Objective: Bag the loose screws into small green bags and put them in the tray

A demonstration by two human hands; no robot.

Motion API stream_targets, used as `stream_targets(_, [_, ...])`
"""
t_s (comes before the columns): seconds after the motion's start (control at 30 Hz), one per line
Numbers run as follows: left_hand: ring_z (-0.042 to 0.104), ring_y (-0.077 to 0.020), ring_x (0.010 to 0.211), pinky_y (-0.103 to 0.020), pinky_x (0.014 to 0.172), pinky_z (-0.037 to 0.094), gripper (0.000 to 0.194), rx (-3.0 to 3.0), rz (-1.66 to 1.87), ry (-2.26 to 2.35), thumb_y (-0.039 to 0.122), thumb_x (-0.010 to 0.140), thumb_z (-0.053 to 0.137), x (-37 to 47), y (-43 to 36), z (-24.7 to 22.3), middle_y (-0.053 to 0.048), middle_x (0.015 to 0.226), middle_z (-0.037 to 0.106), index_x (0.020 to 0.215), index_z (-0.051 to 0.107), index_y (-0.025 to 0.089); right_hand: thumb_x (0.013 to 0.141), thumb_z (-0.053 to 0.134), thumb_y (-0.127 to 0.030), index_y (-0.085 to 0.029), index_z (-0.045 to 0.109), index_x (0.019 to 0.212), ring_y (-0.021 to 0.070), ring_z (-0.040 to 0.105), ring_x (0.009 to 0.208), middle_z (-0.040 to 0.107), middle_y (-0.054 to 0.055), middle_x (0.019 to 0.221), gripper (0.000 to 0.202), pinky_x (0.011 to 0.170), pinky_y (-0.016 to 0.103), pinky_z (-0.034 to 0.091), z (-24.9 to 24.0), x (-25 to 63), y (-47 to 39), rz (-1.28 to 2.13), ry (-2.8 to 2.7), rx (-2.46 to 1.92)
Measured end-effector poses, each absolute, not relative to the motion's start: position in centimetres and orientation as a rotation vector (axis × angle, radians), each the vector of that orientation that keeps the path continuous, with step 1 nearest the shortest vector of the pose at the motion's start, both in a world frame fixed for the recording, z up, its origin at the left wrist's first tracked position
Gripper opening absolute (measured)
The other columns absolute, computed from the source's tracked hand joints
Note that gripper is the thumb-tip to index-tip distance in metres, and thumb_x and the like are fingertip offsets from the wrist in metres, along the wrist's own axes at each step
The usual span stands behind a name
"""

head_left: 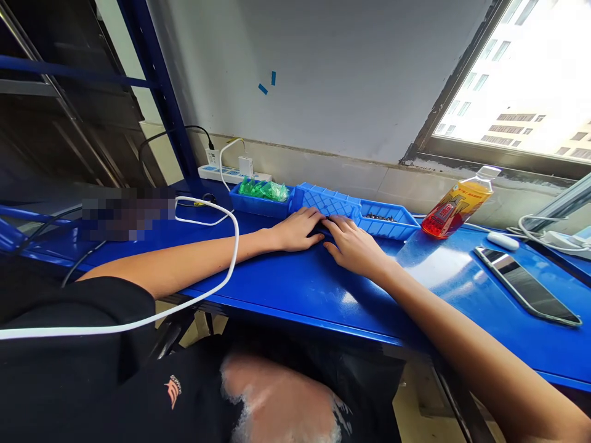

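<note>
My left hand lies palm down on the blue table, fingers spread and pointing right, with nothing seen in it. Facing it, my right hand also rests flat, its fingertips close to those of the left. Just behind both hands stands a row of blue bins: one with green pieces in clear plastic, a middle one whose inside is hidden, and a right one with small dark parts.
A bottle of red drink stands right of the bins. Nearer the right edge lies a phone. A white power strip sits by the wall, and a white cable loops across the left forearm.
</note>
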State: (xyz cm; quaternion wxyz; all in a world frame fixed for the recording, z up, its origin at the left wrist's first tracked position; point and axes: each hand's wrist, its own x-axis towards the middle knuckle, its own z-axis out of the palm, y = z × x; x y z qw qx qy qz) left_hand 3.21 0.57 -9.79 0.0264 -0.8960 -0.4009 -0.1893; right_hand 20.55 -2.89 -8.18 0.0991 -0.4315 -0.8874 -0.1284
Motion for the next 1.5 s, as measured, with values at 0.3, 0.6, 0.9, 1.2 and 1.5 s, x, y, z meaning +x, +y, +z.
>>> stream_targets(0.3, [0.048, -0.0253, 0.116, -0.039, 0.096, 0.039, 0.044, -2.821, -0.530, -1.215, 0.038, 0.086, 0.049, 3.2, 0.9, -9.9, -0.012, 0.123, 0.053, 0.123, 0.045, 0.015, 0.089, 0.047, -0.025, -0.014, 0.053, 0.122, 0.0254, 0.049, 0.117, 0.054, 0.014, 0.127, 0.036, 0.091, 0.039, 0.046, -7.8, 20.8, -2.5, -0.300, -2.667, -1.213])
stream_targets(0.6, [0.038, -0.0272, 0.128, -0.040, 0.105, 0.032, 0.049, -2.687, -0.446, -1.247, 0.036, 0.088, 0.047, 3.4, 0.3, -9.8, -0.017, 0.135, 0.045, 0.128, 0.043, 0.010, 0.090, 0.043, -0.034, -0.006, 0.046, 0.129, 0.0304, 0.034, 0.132, 0.046, 0.021, 0.136, 0.048, 0.093, 0.044, 0.045, -7.7, 19.7, -3.7, -0.475, -2.565, -1.528])
stream_targets(0.9, [0.052, -0.0265, 0.112, -0.041, 0.096, 0.039, 0.043, -2.720, -0.398, -1.277, 0.040, 0.089, 0.043, 3.4, 0.2, -9.5, -0.014, 0.120, 0.056, 0.121, 0.051, 0.013, 0.091, 0.043, -0.032, -0.011, 0.051, 0.128, 0.0254, 0.046, 0.125, 0.049, 0.015, 0.135, 0.044, 0.099, 0.038, 0.043, -7.7, 20.8, -2.8, -0.374, -2.696, -1.386])
stream_targets(1.2, [0.034, -0.0262, 0.132, -0.040, 0.108, 0.029, 0.051, -2.765, -0.381, -1.364, 0.042, 0.092, 0.037, 3.4, 0.6, -10.0, -0.016, 0.140, 0.041, 0.132, 0.038, 0.011, 0.092, 0.040, -0.033, -0.012, 0.045, 0.132, 0.0320, 0.037, 0.131, 0.040, 0.021, 0.141, 0.045, 0.091, 0.044, 0.047, -8.4, 20.1, -2.9, -0.373, -2.631, -1.467])
stream_targets(1.5, [0.046, -0.0271, 0.120, -0.039, 0.102, 0.036, 0.049, -2.727, -0.492, -1.303, 0.038, 0.089, 0.045, 3.4, 0.2, -9.6, -0.018, 0.127, 0.048, 0.128, 0.042, 0.009, 0.088, 0.048, -0.029, -0.013, 0.049, 0.126, 0.0261, 0.054, 0.110, 0.055, 0.015, 0.121, 0.041, 0.090, 0.039, 0.047, -8.0, 21.2, -1.7, -0.174, -2.626, -1.337])
